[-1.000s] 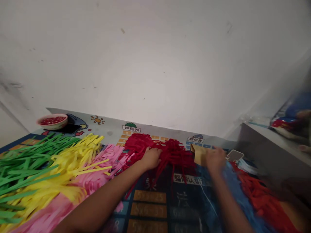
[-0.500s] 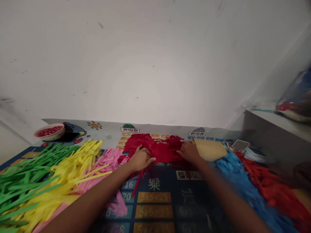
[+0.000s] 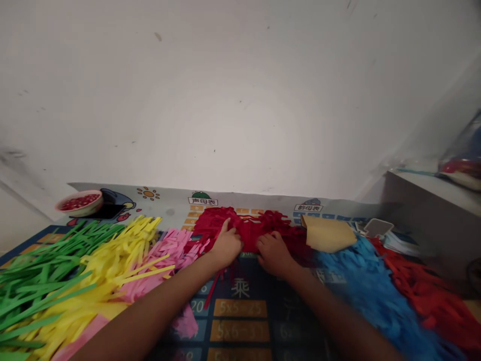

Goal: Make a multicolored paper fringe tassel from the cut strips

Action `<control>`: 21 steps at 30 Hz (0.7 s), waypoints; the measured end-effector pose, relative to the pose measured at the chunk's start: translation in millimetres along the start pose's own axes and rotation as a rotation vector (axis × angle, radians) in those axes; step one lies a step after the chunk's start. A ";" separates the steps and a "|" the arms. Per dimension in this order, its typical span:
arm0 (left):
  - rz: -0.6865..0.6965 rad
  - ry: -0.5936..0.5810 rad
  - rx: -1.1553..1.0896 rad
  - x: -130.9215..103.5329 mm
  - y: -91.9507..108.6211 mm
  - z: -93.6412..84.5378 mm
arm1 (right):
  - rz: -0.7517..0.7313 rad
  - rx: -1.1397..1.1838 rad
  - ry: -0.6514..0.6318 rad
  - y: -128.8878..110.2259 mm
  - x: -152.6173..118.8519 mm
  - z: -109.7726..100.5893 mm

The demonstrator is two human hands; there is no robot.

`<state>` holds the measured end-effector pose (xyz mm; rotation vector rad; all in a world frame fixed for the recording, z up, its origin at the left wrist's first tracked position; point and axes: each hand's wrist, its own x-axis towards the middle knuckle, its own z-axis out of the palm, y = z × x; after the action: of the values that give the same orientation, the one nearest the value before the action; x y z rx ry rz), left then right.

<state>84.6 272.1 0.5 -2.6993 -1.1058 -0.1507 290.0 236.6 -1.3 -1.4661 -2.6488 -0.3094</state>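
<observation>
A crimson fringed paper (image 3: 250, 239) lies at the far middle of the mat, with its cut strips bunched to left and right. My left hand (image 3: 227, 246) is at the lower left of its plain middle, one finger stretched forward and the others bent against the paper. Curled fingers of my right hand (image 3: 274, 253) close on the lower right of that middle part. The hands are a short way apart, and my fingertips are partly hidden. To the left is a pile of pink paper strips (image 3: 175, 248); a folded tan paper (image 3: 328, 234) rests to the right.
Yellow strips (image 3: 108, 271) and green strips (image 3: 45, 265) spread over the left side. On the right are blue strips (image 3: 372, 281) and red strips (image 3: 432, 296). A bowl of red pieces (image 3: 79, 203) stands far left. A grey cabinet (image 3: 424, 210) borders the right; a white wall rises behind.
My right hand has moved left and nearer, from beside the tan paper to the plain middle of the crimson paper. My left hand has shifted slightly right, one finger now pointing forward.
</observation>
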 end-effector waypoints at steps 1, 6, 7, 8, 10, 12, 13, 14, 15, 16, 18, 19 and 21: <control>0.009 0.004 0.009 2.1 0.7 1.2 | -0.005 0.000 -0.006 -0.7 0.8 4.9; 0.037 0.068 -0.012 6.0 -0.5 -1.7 | -0.025 0.003 -0.002 10.0 1.7 21.0; 0.036 0.081 -0.025 6.4 -1.4 -2.5 | -0.021 0.010 0.006 12.5 2.2 22.0; 0.032 0.093 -0.041 6.9 -2.6 -2.9 | -0.013 0.020 0.015 14.4 3.0 22.4; 0.010 0.110 -0.081 8.2 -6.0 -2.3 | 0.017 0.049 0.036 17.1 5.1 22.5; -0.027 0.121 -0.124 9.4 -10.4 -0.9 | 0.056 0.093 0.060 19.3 7.6 22.3; -0.048 0.124 -0.143 10.0 -12.4 -0.5 | 0.078 0.120 0.070 20.8 8.9 22.1; -0.071 0.127 -0.158 10.6 -13.9 -0.6 | 0.099 0.149 0.080 22.7 10.3 21.7; -0.094 0.131 -0.169 11.2 -14.6 -1.2 | 0.121 0.180 0.089 24.9 11.8 20.8; -0.115 0.137 -0.173 12.0 -14.2 -2.3 | 0.146 0.209 0.098 27.1 13.3 19.4; -0.145 0.159 -0.167 14.7 -9.9 -5.4 | 0.205 0.257 0.126 29.9 15.8 13.8; -0.153 0.174 -0.158 16.8 -6.5 -7.0 | 0.236 0.274 0.145 29.0 16.3 9.7; -0.161 0.206 -0.133 22.8 0.1 -9.8 | 0.292 0.294 0.191 19.9 15.1 0.4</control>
<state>100.8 285.1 14.1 -2.6296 -1.2885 -0.5333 298.8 259.4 3.7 -1.6018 -2.1834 -0.0294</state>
